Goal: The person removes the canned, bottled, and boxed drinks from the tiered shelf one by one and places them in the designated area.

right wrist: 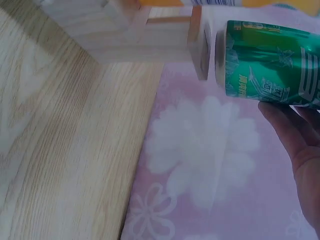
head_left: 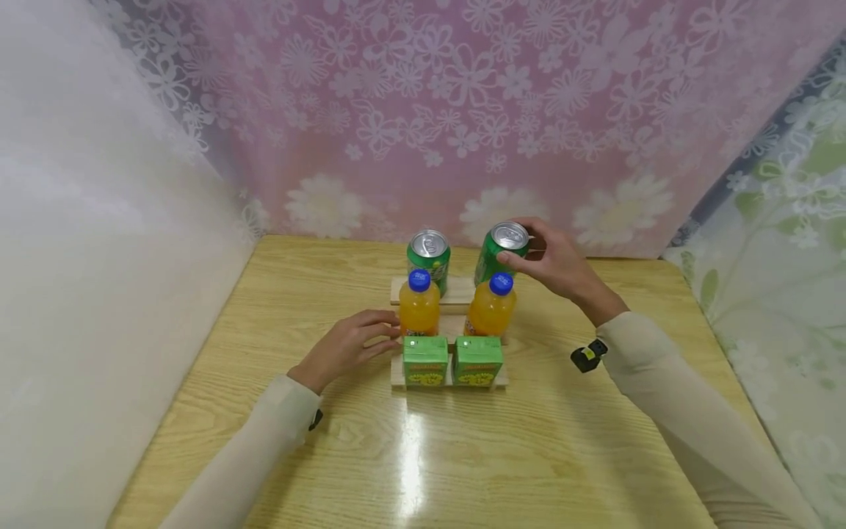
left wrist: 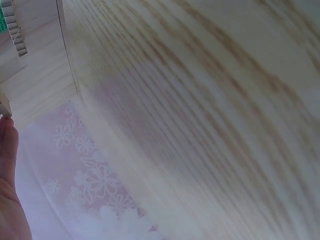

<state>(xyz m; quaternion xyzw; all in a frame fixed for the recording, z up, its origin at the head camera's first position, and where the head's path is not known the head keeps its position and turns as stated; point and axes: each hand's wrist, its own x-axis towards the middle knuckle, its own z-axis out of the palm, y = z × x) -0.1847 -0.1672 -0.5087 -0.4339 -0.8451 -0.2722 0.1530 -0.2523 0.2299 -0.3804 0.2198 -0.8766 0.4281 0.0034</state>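
My right hand (head_left: 555, 263) grips a green soda can (head_left: 489, 264) at the back right of a small stepped wooden stand (head_left: 458, 290). The right wrist view has the can (right wrist: 272, 62) slightly apart from the stand's top step (right wrist: 204, 45). At the stand's left side, my left hand (head_left: 357, 342) has its fingers extended; in the left wrist view a fingertip (left wrist: 7, 121) touches a wooden edge (left wrist: 4, 105). Another green can (head_left: 429, 253) stands on the top step. Orange drink bottles with blue caps, one left (head_left: 419, 305) and one right (head_left: 490, 308), occupy the middle step.
Two green juice boxes, a left one (head_left: 425, 361) and a right one (head_left: 479, 361), sit on the lowest step. The stand rests on a wood-grain table (head_left: 317, 470). Behind hangs a pink floral cloth (head_left: 423, 147), with pale cloth walls on either side.
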